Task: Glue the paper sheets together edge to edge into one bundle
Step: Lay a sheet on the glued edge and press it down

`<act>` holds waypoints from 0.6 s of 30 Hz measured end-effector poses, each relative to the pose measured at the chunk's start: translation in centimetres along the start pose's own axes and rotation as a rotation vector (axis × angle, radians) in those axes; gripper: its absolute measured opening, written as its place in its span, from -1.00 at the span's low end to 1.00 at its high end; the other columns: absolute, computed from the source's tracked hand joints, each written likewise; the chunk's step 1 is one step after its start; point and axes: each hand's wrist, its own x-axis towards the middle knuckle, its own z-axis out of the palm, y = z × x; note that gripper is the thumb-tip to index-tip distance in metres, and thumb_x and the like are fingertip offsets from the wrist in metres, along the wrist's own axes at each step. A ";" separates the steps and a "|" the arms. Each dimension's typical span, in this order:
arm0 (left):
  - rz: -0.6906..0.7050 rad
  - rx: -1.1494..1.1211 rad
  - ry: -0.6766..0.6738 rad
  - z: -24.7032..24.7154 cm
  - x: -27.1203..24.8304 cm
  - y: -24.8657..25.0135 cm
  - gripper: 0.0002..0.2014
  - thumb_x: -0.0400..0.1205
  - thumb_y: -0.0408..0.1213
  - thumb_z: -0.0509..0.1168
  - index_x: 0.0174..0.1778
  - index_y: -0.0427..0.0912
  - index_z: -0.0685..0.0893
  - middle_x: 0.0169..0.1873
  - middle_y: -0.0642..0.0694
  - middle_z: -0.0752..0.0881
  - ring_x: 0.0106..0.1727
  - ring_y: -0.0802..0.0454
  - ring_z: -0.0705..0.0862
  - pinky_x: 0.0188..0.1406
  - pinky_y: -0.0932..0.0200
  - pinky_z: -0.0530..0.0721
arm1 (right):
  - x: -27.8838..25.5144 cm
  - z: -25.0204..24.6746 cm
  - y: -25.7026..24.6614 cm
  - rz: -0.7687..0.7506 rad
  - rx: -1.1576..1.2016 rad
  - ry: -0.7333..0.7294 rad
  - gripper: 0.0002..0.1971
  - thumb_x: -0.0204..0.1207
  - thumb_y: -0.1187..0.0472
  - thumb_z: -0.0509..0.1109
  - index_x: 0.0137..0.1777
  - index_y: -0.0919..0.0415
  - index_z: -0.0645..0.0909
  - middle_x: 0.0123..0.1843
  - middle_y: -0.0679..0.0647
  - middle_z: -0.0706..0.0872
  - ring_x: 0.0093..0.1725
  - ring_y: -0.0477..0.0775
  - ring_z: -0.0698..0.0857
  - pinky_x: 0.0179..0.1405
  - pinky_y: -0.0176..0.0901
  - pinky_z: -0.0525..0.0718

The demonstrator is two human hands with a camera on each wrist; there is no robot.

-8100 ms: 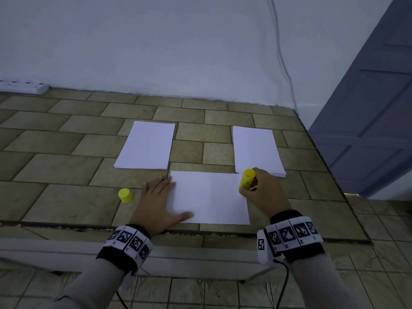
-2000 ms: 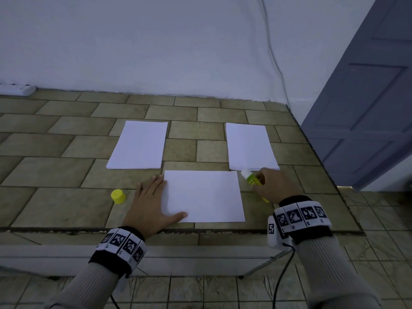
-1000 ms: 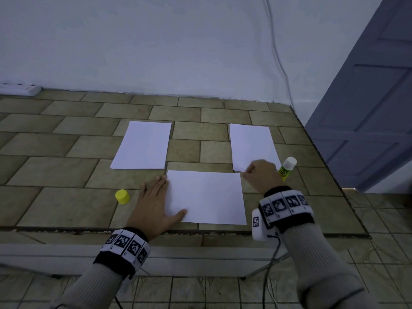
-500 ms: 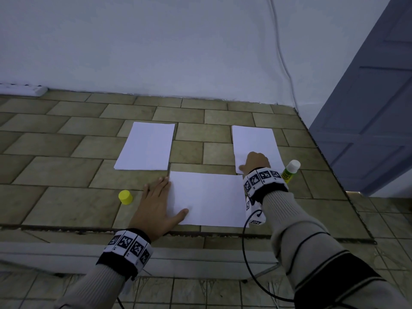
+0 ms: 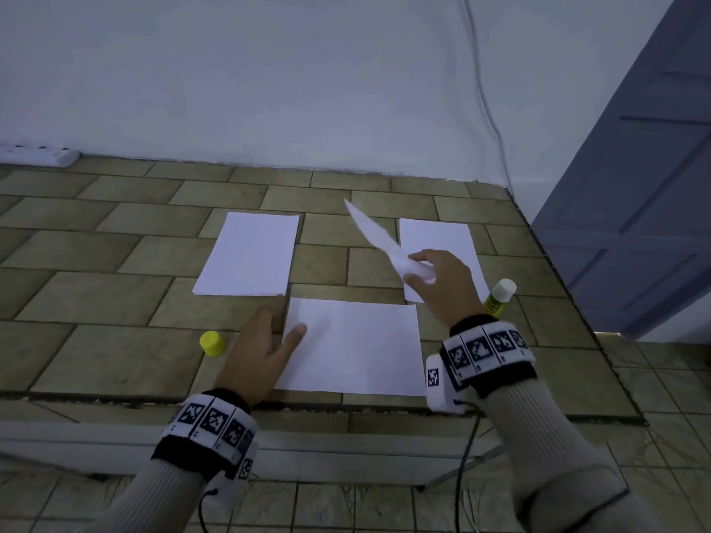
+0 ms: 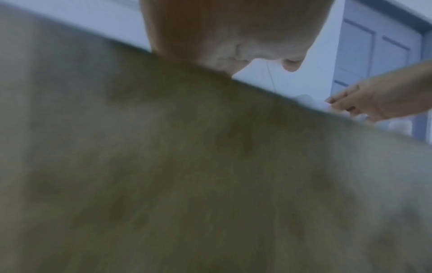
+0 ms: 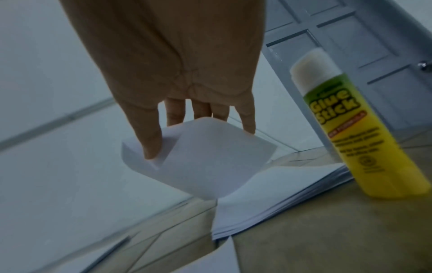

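**Fresh sheet lifted, glue stick parked**

Since a second ago your right hand has set the glue stick (image 5: 499, 298) upright and picked a sheet off the right stack (image 5: 434, 234).

Your left hand (image 5: 261, 352) lies flat, fingers relaxed, on the bottom sheet's (image 5: 358, 344) left edge. Your right hand (image 5: 442, 286) pinches the lifted sheet (image 5: 375, 234), which curls limply; it looks light and floppy, so hold near a corner. All sheets are plain white.

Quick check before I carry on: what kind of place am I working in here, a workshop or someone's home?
Probably a room in a home, not a workshop. The work surface is a tiled ledge against a plain painted wall, with a panelled door to the right and a power strip lying by the wall.
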 end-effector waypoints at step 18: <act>-0.227 -0.373 -0.210 -2.0 3.2 1.2 -0.71 0.64 -0.53 0.32 0.14 -0.05 0.68 -0.06 -0.09 0.70 -0.15 0.24 0.71 -0.25 0.50 0.62 | -7.7 1.4 2.0 -0.157 0.291 -0.206 -0.56 0.43 0.40 0.52 0.16 -0.12 0.61 0.69 -0.01 0.07 0.63 -0.17 0.04 0.41 -0.28 0.43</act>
